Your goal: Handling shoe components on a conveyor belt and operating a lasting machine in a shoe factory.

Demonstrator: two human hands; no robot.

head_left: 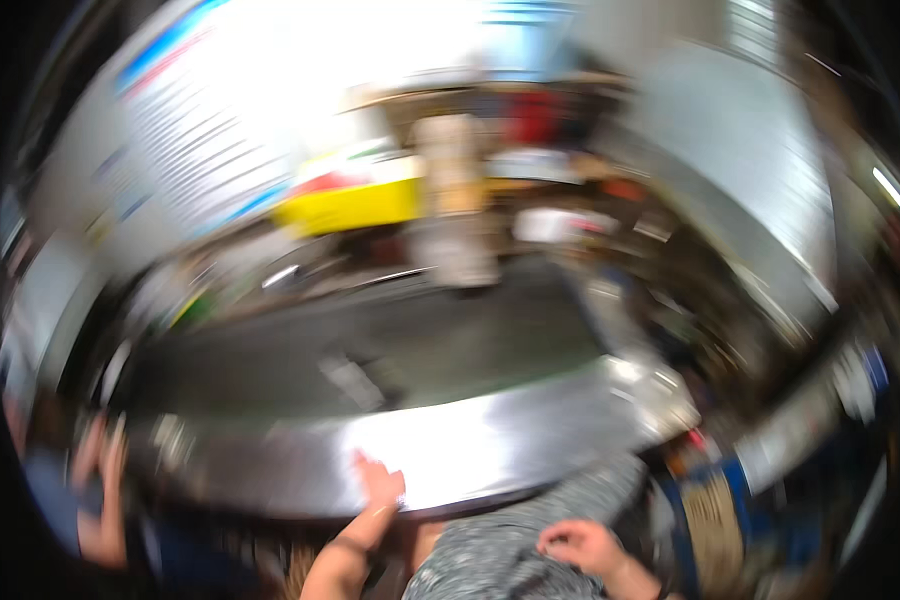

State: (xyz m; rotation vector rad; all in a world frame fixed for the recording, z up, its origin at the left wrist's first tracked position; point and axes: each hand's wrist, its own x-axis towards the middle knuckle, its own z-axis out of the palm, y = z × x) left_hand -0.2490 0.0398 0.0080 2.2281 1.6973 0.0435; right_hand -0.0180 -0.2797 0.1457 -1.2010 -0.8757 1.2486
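Note:
The picture is smeared by motion. My left hand (pixel 378 482) is stretched out over the bright metal front strip (pixel 510 435) of the worktable, fingers extended and holding nothing I can see; whether it touches the metal, I cannot tell. Close to my grey patterned clothing, my right hand (pixel 585 547) is loosely curved, with a gap between thumb and fingers and nothing visible in it. Beyond my left hand, a small pale block-like thing (pixel 355 383) with a dark part beside it lies on the dark mat (pixel 470 335). Blur hides its kind.
A yellow box (pixel 355 203) and a pale upright column-like thing (pixel 453 200) stand behind the mat. Another person's hands and forearms (pixel 105 480) are at the table's left end. Blurred clutter (pixel 690 320) fills the right side, with a blue-edged brown container (pixel 710 515) below.

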